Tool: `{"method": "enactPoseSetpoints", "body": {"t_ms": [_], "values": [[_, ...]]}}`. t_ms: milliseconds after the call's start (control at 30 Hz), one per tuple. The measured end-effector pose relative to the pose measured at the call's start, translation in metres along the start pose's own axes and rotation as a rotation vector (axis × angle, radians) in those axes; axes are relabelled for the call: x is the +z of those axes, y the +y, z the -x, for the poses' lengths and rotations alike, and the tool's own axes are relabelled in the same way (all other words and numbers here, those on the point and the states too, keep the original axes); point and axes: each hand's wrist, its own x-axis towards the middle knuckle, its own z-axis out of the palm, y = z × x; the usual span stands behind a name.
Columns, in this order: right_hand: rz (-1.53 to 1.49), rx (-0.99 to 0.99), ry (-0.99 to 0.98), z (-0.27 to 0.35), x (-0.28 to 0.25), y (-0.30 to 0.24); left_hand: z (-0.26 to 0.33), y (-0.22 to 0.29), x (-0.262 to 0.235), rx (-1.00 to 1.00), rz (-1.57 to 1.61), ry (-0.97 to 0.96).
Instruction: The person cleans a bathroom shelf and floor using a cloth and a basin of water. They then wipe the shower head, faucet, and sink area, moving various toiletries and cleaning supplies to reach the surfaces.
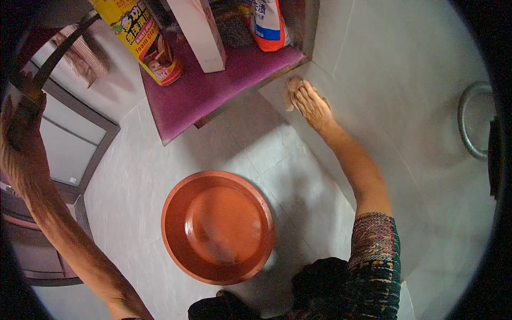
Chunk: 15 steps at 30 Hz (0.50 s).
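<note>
My right hand (313,108) presses a crumpled beige cloth (291,92) against the light grey wall (368,96), beside the corner of a purple-topped shelf (213,93). The fingers lie close together over the cloth. At the far left, my raised left hand (24,125) is closed around something dark at the shadowed rim of the view; what it grips is unclear. A dark curved bar (56,61) runs upward from there. Between my arms, a round reddish-brown basin (217,228) stands on the floor, with what looks like shallow water inside.
On the purple shelf stand a yellow spray can (144,45), a pale narrow box (197,34) and a white-and-red bottle (269,26). A coiled metal hose (469,120) hangs at right. A dark-framed door (74,141) and a checked cloth (85,56) are at left.
</note>
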Motion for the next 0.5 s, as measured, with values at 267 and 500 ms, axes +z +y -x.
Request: {"method": "enactPoseSetpoints", "body": {"t_ms": [267,500], "values": [[-0.144,-0.424,-0.292,0.145,0.031,-0.108,-0.007,-0.031,0.014,-0.332,0.885,0.078],[-0.086,-0.598,-0.416,0.268,0.037,-0.117,-0.015,0.052,0.024,-0.278,1.365,0.223]]}}
